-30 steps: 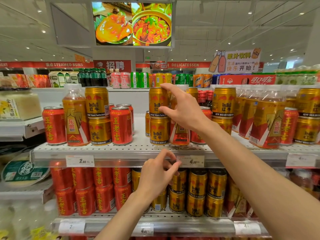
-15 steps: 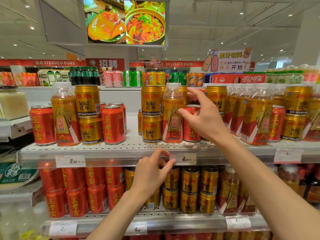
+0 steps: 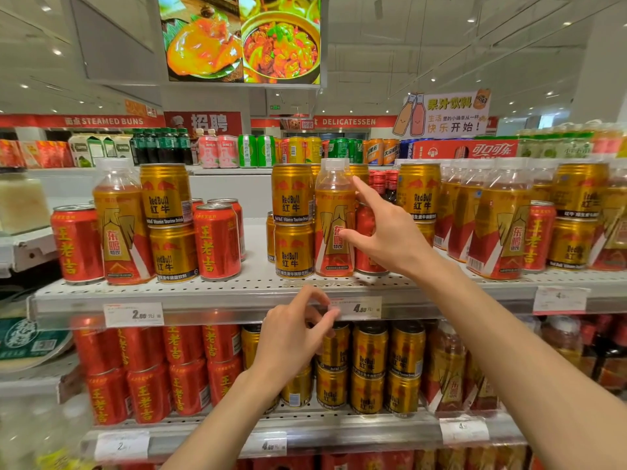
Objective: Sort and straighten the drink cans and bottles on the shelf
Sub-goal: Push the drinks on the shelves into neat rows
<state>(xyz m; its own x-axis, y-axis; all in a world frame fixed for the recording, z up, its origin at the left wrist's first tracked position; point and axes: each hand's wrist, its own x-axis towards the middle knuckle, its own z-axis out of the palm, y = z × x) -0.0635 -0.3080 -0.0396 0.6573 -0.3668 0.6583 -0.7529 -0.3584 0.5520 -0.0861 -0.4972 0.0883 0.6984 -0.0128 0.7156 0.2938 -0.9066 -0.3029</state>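
So this is a supermarket drinks aisle, bright ceiling lights, a food screen (image 3: 243,39) hanging overhead and red "DELICATESSEN" banners along the back. The main thing is a white perforated shelf (image 3: 258,283) with price tags clipped on its front rail, and another shelf below (image 3: 305,425) packed with red cans and gold cans.

On the upper shelf it's a real mix. Far left there's a red can (image 3: 77,244), an orange bottle (image 3: 122,225), two gold Red Bull cans stacked (image 3: 168,222), then more red cans. In the middle sits another gold stack (image 3: 293,220), with a clear-capped orange bottle (image 3: 335,218) just beside it on the right, and a red can (image 3: 364,239) tucked partly behind the hand. Off to the right it's a crowd of bottles and gold cans jammed together.

The right hand (image 3: 390,235) is up at that middle bottle, fingers spread fairly wide, index fingertip touching near its shoulder and thumb at the label; not actually closed around it. The left hand (image 3: 291,340) hovers at the rail near the 4.00 price tag (image 3: 359,308), its thumb and fingers loosely curled in a narrow pinch, holding nothing that I can see.
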